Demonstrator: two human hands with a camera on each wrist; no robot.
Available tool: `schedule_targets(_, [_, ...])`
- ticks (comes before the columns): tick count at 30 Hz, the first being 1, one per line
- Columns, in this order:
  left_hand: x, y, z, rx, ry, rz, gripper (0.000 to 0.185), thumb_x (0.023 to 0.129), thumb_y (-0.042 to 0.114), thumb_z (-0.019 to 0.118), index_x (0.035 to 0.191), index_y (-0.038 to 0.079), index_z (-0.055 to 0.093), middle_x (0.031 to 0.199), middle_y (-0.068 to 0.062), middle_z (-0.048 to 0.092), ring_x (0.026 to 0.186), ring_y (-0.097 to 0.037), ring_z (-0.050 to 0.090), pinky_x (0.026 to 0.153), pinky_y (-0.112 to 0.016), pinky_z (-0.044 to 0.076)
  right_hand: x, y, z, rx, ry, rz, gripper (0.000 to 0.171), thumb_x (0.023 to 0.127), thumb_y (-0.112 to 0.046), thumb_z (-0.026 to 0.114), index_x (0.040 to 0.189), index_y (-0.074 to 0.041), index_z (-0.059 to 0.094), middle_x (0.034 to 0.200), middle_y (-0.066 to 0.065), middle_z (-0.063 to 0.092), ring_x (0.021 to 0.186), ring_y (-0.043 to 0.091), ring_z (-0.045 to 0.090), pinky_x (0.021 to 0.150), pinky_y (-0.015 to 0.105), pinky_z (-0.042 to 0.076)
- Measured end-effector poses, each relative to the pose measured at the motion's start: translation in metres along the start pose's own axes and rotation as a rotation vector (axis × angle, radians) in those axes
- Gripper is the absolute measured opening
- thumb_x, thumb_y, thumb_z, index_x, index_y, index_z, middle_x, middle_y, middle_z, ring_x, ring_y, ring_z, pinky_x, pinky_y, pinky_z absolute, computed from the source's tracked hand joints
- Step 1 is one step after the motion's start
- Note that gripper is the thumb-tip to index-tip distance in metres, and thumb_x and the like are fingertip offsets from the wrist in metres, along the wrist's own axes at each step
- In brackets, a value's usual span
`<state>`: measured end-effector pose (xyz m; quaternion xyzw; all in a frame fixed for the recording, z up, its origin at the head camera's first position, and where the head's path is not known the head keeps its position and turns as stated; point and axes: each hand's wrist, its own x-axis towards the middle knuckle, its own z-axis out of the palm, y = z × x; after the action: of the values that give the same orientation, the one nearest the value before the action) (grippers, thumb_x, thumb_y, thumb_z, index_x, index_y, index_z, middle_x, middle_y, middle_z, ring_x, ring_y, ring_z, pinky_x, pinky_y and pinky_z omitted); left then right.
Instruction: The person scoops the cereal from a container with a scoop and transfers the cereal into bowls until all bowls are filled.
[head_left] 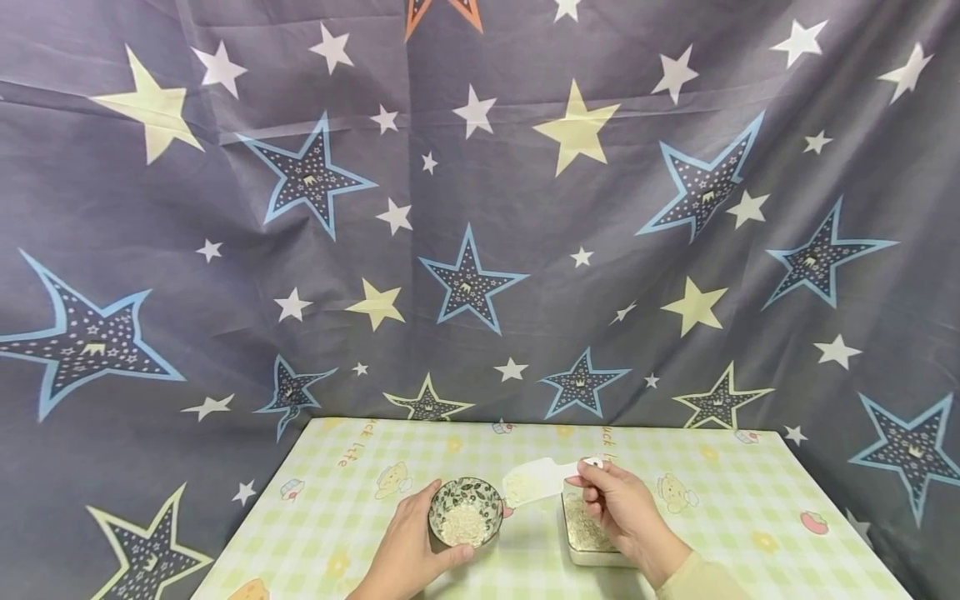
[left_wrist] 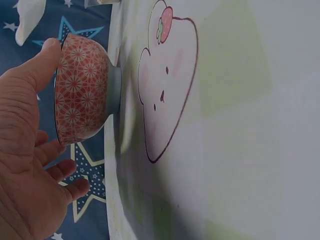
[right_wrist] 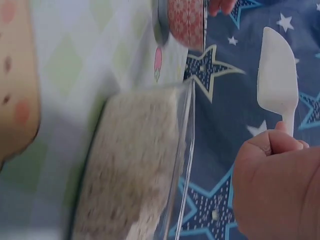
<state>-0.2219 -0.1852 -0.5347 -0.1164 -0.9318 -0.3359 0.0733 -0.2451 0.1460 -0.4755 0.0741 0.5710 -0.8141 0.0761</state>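
Note:
My left hand (head_left: 411, 533) grips a small bowl (head_left: 442, 492) by its sides, thumb at the rim. Green leaves pattern the inside, where pale grains (head_left: 462, 525) lie; outside, the bowl (left_wrist: 82, 90) is red with white flowers. Whether its foot touches the table cannot be told. Between thumb and fingers, my right hand (head_left: 618, 508) holds a white spatula (head_left: 546, 477) by its handle. The blade points left, beside the bowl's rim, with pale matter near its tip. Below the right hand stands a clear rectangular container (right_wrist: 187, 135) of pale grains, partly covered by that hand.
A green-and-white checked cloth (head_left: 360, 508) with cartoon prints covers the table. Behind it hangs a dark curtain (head_left: 480, 208) with stars. The table's far edge meets this curtain.

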Motion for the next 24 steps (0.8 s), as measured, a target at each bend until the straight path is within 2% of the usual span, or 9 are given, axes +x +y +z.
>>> schedule_targets(5, [0.002,0.0,0.003,0.01,0.005,0.009,0.116,0.077,0.065,0.089,0.161,0.001,0.041,0.156,-0.023,0.056,0.142,-0.044,0.051,0.114,-0.07,0.047,0.003,0.007,0.019,-0.048,-0.005,-0.008,0.007,0.105,-0.013,0.067,0.1,-0.008,0.064,0.081,-0.003,0.079,0.059,-0.005,0.049,0.051,0.009,0.041])
schedule_targets(9, [0.003,0.001,0.004,0.004,-0.016,-0.002,0.115,0.078,0.063,0.089,0.161,0.001,0.04,0.156,-0.024,0.055,0.142,-0.045,0.051,0.113,-0.072,0.046,0.003,0.014,0.03,-0.069,-0.004,-0.012,0.009,0.103,-0.014,0.069,0.098,-0.007,0.065,0.08,-0.002,0.079,0.059,-0.004,0.05,0.051,0.009,0.043])
schedule_targets(16, [0.005,0.0,0.006,-0.001,-0.056,-0.034,0.115,0.08,0.064,0.087,0.163,0.003,0.038,0.157,-0.025,0.053,0.143,-0.047,0.049,0.111,-0.073,0.046,0.004,0.024,0.04,-0.089,-0.009,-0.027,0.011,0.103,-0.013,0.07,0.098,-0.007,0.063,0.078,-0.001,0.079,0.06,-0.001,0.05,0.051,0.011,0.042])
schedule_targets(24, [0.004,-0.001,0.008,-0.016,-0.044,-0.031,0.115,0.079,0.067,0.086,0.162,0.003,0.039,0.161,-0.023,0.05,0.145,-0.047,0.047,0.113,-0.074,0.044,0.005,0.032,0.048,-0.155,0.022,-0.074,0.011,0.101,-0.011,0.071,0.102,-0.003,0.063,0.076,0.0,0.078,0.061,0.002,0.049,0.051,0.015,0.04])
